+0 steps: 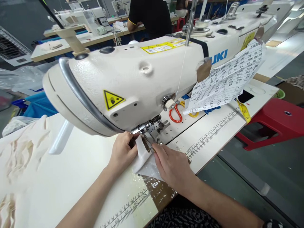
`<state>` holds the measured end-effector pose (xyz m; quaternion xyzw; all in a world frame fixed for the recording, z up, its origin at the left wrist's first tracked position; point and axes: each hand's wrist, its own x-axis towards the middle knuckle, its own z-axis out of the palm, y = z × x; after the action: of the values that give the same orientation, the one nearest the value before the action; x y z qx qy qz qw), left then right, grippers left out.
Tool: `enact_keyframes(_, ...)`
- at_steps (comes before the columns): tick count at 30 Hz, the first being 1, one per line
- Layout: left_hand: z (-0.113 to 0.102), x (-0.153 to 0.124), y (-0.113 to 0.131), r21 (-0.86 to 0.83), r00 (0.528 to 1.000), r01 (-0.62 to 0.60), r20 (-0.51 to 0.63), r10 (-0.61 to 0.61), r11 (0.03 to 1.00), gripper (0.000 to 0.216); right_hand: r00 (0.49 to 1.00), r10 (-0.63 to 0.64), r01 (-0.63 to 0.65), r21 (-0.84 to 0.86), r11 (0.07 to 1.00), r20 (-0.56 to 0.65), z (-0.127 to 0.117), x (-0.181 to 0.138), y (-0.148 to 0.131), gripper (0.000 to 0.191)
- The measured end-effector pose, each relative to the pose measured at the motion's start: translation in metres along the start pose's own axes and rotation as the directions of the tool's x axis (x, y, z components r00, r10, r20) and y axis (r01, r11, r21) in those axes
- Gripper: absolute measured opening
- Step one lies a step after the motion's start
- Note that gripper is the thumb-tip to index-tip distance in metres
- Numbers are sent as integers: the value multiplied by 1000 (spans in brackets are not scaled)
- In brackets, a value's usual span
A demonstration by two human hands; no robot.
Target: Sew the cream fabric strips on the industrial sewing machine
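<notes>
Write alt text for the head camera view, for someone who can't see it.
A person's left hand and right hand rest on a small folded piece of white fabric at the metal presser foot of a cream industrial sewing machine on a white table. Red-handled scissors and a yellow measuring tape lie on the table beyond.

Red-handled scissors (pixel 175 114) lie on the surface (pixel 71 164) under a hanging sheet of handwritten figures (pixel 228 79). A yellow tape measure (pixel 244 111) droops over the far edge, near a red stool (pixel 273 122). Cream fabric (pixel 16 152) is heaped at left. A person in black (pixel 149 15) sits at another bench.
</notes>
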<state>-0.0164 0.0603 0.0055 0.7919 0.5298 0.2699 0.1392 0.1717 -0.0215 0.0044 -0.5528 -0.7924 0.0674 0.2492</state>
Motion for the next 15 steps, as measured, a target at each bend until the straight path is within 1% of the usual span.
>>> enact_keyframes(2,0,0,-1,35,1000,-13,-12,13,999,25,1000,-3,3,-8,1000,2,0,1,0,26)
enact_keyframes(4,0,1,-3,29,1000,0,-15,0,1000,26,1000,1,0,-8,1000,9,0,1,1,26)
enact_keyframes(8,-1,1,-6,-82,996,89,14,-88,993,31,999,19,-19,8,1000,30,-3,2,0,26)
enact_keyframes(10,-1,0,-7,-121,994,110,17,-109,987,31,999,32,-32,10,999,35,-4,2,0,25)
enact_keyframes(13,-1,-1,-8,-122,997,77,-11,-79,989,29,998,48,-48,3,999,40,-6,3,-1,25)
enact_keyframes(15,0,-2,-9,-82,999,4,-52,-9,997,26,998,52,-52,-4,999,43,-5,4,-1,25)
